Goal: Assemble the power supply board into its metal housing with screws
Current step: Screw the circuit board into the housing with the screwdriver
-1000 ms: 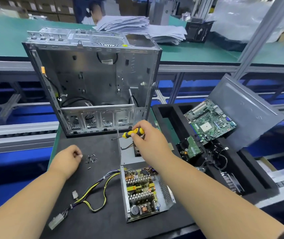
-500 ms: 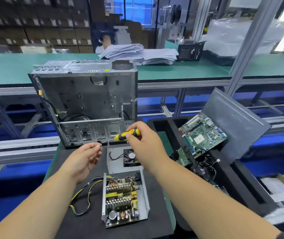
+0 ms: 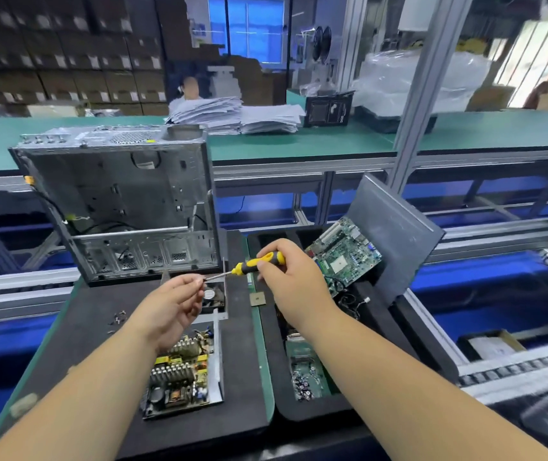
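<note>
1. Two hands meet above the power supply board (image 3: 179, 371): our right hand (image 3: 290, 277) grips the yellow-and-black screwdriver (image 3: 259, 262) by its handle, shaft pointing left.
2. Our left hand (image 3: 172, 306) has its fingers curled, fingertips pinched at the screwdriver's tip; what they pinch is too small for us to tell.
3. That board, crowded with finned heatsinks and coils, sits inside its open metal housing (image 3: 217, 367) on the black mat (image 3: 92, 331).
4. Behind the board stands a bare steel computer case (image 3: 116, 201), open toward us.
5. Left of the board lie loose screws (image 3: 117, 319).
6. Right of it, a black foam tray (image 3: 359, 404) holds a green motherboard (image 3: 345, 257) and cables.
</note>
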A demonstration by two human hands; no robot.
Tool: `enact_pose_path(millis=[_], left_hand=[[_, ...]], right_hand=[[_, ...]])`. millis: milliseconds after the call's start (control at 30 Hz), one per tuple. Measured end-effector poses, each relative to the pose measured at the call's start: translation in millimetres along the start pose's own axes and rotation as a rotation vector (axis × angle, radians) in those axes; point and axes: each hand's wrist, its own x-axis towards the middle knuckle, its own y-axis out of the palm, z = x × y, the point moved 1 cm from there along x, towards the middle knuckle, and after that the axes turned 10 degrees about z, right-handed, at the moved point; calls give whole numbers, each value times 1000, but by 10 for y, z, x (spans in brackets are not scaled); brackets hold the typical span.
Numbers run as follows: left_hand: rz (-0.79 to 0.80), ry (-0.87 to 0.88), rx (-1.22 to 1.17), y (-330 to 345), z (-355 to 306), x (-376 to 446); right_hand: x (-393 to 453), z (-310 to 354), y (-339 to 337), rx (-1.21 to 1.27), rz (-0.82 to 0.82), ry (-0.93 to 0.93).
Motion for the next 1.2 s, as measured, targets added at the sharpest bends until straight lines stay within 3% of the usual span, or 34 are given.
enact_pose_path(millis=[333,867,1200], left_hand=[[-57,-45,92,152,74,-255],[-125,-12,-204,32,98,-580],[-173,7,-128,-70,151,-474]], right_hand=[[-195,-16,-66,44,46,-19],[-122,11,91,134,100,14],[15,-85,190,84,120,22]])
